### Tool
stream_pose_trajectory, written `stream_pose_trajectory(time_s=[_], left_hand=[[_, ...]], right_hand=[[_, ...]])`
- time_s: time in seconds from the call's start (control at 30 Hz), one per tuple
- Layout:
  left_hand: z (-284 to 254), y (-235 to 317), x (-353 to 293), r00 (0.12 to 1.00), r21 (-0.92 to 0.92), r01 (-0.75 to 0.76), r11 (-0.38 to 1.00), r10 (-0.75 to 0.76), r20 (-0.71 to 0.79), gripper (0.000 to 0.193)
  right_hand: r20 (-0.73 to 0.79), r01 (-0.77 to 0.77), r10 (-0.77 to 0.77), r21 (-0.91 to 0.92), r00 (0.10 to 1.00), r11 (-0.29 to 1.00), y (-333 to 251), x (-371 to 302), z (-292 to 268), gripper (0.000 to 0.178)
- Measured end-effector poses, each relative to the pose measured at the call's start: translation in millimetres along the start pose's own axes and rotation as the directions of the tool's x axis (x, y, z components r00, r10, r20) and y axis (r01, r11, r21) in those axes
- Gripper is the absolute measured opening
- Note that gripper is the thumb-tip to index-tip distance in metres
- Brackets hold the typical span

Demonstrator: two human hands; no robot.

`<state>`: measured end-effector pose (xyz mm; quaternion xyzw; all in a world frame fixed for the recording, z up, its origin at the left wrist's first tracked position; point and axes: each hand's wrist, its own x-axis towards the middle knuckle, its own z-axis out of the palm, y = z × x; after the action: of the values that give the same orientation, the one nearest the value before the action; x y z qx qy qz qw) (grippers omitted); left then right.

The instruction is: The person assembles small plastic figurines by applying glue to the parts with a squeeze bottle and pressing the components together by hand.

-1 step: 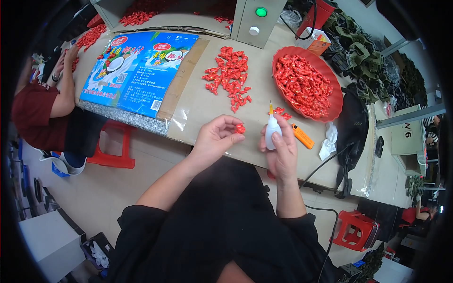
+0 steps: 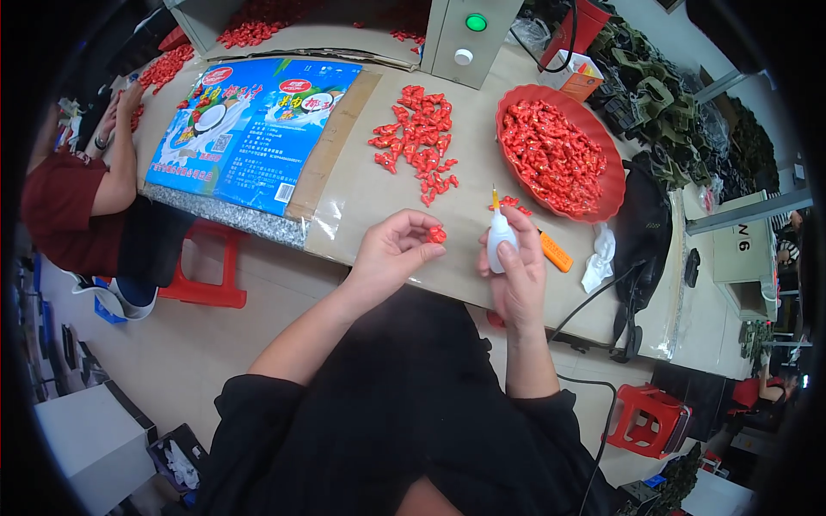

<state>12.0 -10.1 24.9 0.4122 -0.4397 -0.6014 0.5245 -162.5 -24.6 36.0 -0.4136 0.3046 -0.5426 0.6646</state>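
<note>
My left hand (image 2: 391, 262) is closed, pinching a small red figurine piece (image 2: 437, 235) between thumb and fingertips above the table's front edge. To its right, my right hand (image 2: 520, 279) wraps round a white squeeze bottle (image 2: 499, 241) with a thin amber needle tip pointing up. The tip stands apart from the held piece. Beyond my hands lies a loose patch of similar red pieces (image 2: 422, 129). A red scalloped bowl (image 2: 613, 185) heaped with more of them stands at the right, and a few (image 2: 514, 205) lie between the bowl and the bottle.
An orange-handled tool (image 2: 556, 254) and a crumpled white tissue (image 2: 600, 258) lie right of my right hand. A blue printed cardboard sheet (image 2: 249, 129) covers the left. Behind stands a grey machine housing (image 2: 469, 39) with a green button. A black bag (image 2: 644, 232) and another person (image 2: 95, 189) flank the table.
My right hand and the bottle have shifted very slightly to the right. My left hand stays almost where it was, holding the red piece.
</note>
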Motion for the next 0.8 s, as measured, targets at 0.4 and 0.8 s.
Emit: stream_pose_trajectory(time_s=[0.4, 0.8], left_hand=[[6, -10, 11, 0.986, -0.014, -0.095, 0.995, 0.092, -0.142, 0.022], [7, -15, 8, 0.985, 0.035, -0.067, 0.997, 0.072, -0.158, 0.019]], right_hand=[[-0.123, 0.081, -0.05, 0.261, 0.991, 0.962, 10, 9, -20, 0.024], [0.013, 0.362, -0.39, -0.403, 0.921, 0.84, 27, -5, -7, 0.026]])
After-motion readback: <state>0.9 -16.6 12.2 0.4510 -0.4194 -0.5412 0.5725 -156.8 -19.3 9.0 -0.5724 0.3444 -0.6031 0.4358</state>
